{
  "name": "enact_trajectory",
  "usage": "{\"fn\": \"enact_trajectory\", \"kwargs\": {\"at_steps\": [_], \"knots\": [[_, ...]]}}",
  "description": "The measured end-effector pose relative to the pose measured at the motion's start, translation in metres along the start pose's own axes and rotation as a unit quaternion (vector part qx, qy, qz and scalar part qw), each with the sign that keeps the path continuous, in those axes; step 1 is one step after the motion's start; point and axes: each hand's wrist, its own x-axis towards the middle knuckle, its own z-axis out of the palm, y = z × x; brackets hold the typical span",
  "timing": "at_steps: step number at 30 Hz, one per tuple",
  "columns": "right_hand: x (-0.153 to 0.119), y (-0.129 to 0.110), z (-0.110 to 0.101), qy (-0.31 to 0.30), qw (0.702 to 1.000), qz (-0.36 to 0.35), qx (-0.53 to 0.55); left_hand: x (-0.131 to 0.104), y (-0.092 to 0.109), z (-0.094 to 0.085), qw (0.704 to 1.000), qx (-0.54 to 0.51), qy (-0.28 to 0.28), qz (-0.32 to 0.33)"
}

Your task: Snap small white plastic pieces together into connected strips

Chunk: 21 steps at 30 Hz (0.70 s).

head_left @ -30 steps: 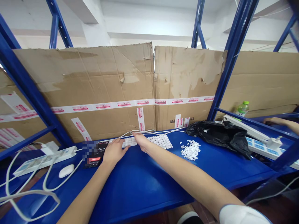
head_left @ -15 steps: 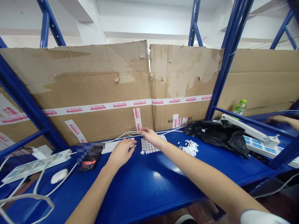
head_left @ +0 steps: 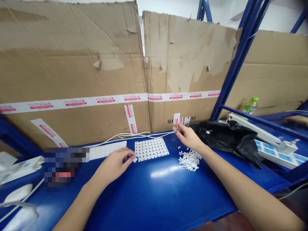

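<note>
My left hand point(head_left: 117, 163) is bent over the table, its thumb and forefinger closed on a small white plastic piece point(head_left: 135, 159). That piece lies at the near left corner of a white grid point(head_left: 152, 149) made of many small blocks in rows. A white keyboard-like slab point(head_left: 107, 150) lies to the left of the grid, partly behind my left hand. My right hand point(head_left: 189, 136) is in the air behind a heap of tiny white pieces point(head_left: 190, 159). Its fingers are loosely bent and apart, and I see nothing held in them.
A black plastic bag point(head_left: 223, 138) lies right of the heap, beside a power strip point(head_left: 276, 152). Cardboard panels point(head_left: 101, 77) stand behind white cables point(head_left: 130, 136). At left are a blurred-out object point(head_left: 64, 166) and a white mouse point(head_left: 19, 193). Another person's hand point(head_left: 297, 120) shows at far right.
My right hand has moved right, from the grid to behind the heap. My left hand has come off the slab to the grid's near left corner. The view has tipped down and moved closer.
</note>
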Motion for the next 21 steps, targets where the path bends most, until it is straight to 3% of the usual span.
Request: {"fn": "enact_trajectory", "kwargs": {"at_steps": [6,12,21], "knots": [[-0.005,0.017,-0.023,-0.148,0.981,0.026,-0.12,-0.005,-0.007,0.002,1.0,-0.007,-0.023,0.01],[-0.008,0.022,-0.033,-0.257,0.965,0.025,-0.046,-0.007,-0.006,0.001,0.999,-0.011,-0.04,0.002],[-0.012,0.016,-0.013,-0.284,0.958,0.004,-0.025,-0.012,-0.003,0.001,0.997,-0.045,-0.061,-0.015]]}}
